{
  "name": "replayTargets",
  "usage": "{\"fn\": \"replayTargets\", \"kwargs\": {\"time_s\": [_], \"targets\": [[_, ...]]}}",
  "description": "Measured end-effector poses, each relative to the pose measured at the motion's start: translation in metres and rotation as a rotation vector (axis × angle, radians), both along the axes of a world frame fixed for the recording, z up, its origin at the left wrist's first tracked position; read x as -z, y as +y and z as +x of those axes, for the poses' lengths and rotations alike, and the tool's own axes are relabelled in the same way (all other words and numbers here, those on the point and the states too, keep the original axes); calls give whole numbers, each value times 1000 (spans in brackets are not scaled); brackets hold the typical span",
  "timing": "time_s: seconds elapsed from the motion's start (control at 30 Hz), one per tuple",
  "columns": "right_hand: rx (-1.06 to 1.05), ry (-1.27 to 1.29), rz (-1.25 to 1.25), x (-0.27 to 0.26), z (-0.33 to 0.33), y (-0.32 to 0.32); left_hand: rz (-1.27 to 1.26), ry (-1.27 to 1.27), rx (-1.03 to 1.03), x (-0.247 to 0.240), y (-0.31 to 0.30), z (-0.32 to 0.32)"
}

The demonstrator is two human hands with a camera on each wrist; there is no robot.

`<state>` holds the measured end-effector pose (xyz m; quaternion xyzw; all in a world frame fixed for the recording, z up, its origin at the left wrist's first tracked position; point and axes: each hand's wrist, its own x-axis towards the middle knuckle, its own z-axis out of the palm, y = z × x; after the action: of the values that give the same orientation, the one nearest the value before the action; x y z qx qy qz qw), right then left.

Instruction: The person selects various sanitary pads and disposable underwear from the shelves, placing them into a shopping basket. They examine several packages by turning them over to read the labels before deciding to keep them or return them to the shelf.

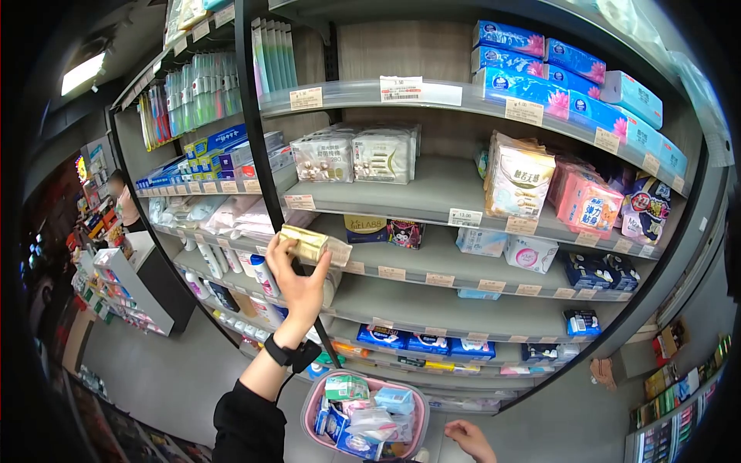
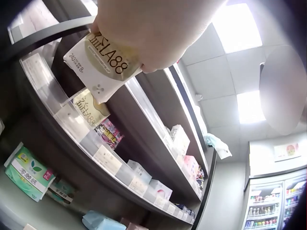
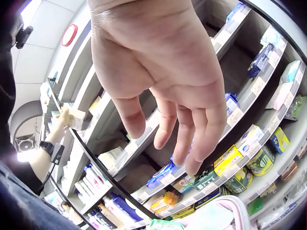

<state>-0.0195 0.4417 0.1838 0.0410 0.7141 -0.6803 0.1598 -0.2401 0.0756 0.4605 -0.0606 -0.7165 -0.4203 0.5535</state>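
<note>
My left hand [image 1: 299,289] grips a cream and gold pack of sanitary pads [image 2: 98,64], raised beside the black shelf post. "LA88" stands on its front in the left wrist view. A similar pack [image 2: 89,109] stands on the shelf beneath it, next to a dark pink-printed pack [image 1: 405,234]. My right hand [image 3: 163,72] hangs with loosely bent fingers and holds nothing. In the head view it is low, right of a pink basket [image 1: 309,407] filled with blue, green and white packs.
Shelves carry white packs [image 1: 384,157], a tall cream pack [image 1: 519,179], pink packs [image 1: 588,204] and blue tissue packs [image 1: 521,86]. Toothbrushes [image 1: 202,92] hang at the left. The post [image 1: 266,139] rises close by my left hand. Price-tagged lips edge each shelf.
</note>
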Motion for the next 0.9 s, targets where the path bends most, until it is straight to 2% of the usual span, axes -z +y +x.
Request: {"fn": "replayTargets", "kwargs": {"time_s": [0.17,0.33,0.4,0.6,0.67,0.83,0.9], "targets": [[15,-17,33,-16,-1,11,65,96,-138,-2,18,-29],[47,-5,24,-26,2,21,-3,99,-263,9,28,-54],[50,167,73,-40,7,21,10,62,-345,11,29,-62],[36,134,68,-23,6,30,-14,-76,-392,3,27,-82],[29,154,50,-23,6,30,-88,-172,-472,-1,25,-90],[9,180,11,-24,2,30,-127,-289,-362,-2,8,-103],[-7,147,24,-29,1,30,-188,-294,-223,-3,-4,-111]]}}
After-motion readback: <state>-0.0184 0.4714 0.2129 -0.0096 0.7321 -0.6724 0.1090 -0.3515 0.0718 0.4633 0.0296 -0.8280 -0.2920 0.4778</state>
